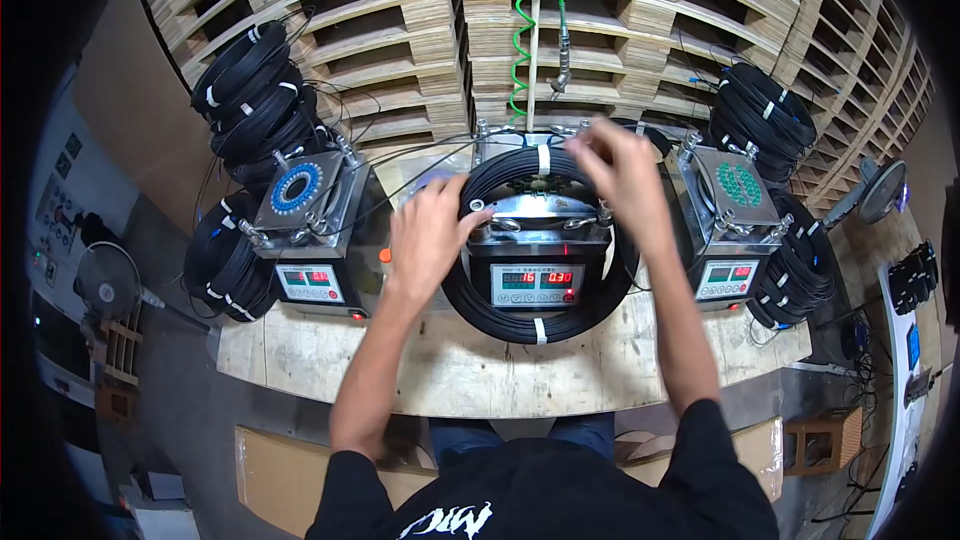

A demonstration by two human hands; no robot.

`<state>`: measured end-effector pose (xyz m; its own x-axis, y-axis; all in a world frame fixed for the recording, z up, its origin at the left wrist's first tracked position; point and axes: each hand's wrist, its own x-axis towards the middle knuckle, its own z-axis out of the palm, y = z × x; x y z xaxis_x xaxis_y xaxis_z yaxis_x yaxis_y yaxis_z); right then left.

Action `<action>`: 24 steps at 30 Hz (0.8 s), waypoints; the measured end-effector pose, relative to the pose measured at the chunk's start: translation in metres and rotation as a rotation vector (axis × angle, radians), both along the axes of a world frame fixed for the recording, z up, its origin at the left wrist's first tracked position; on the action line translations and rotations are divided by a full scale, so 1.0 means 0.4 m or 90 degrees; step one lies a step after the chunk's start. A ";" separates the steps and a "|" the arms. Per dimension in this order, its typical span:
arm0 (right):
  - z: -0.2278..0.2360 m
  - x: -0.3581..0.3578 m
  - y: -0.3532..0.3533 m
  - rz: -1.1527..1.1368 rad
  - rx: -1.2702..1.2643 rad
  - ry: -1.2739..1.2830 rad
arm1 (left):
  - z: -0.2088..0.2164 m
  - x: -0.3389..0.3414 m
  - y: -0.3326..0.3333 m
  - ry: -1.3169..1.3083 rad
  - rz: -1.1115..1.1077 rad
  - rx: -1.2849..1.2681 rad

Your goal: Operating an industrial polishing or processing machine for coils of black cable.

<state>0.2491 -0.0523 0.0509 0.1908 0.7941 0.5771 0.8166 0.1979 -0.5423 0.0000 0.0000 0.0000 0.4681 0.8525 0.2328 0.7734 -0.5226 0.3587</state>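
A coil of black cable (497, 325), bound with white ties, stands around the front of the middle machine (512, 285), which has a metal top and red lit digits. My left hand (428, 230) grips the coil's upper left side, thumb across its inner edge beside a metal knob. Above the coil's upper right, my right hand (622, 168) is closed with thumb and fingertips together. It is slightly blurred, and whatever it pinches is too small to make out. Thin black cable ends run left from the coil's top.
Similar machines stand left (312, 280) and right (727, 275), topped by a blue ring (297, 187) and green round pieces (740, 184). Black coils are stacked beside them (255, 90) (765, 125). A green air hose (522, 30) hangs before wooden pallets (420, 30). Fans flank the wooden bench (600, 370).
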 end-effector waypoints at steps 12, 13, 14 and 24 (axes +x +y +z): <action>-0.064 0.116 0.368 0.104 -0.670 -0.397 | 0.140 0.326 0.353 0.202 -0.446 -0.066; -0.040 0.097 0.350 0.148 -0.666 -0.363 | 0.156 0.322 0.374 0.285 -0.485 -0.099; -0.058 0.084 0.359 0.175 -0.619 -0.401 | 0.143 0.316 0.402 0.313 -0.450 -0.172; 0.030 0.121 0.318 0.168 -0.594 -0.418 | 0.083 0.381 0.418 0.362 -0.418 -0.192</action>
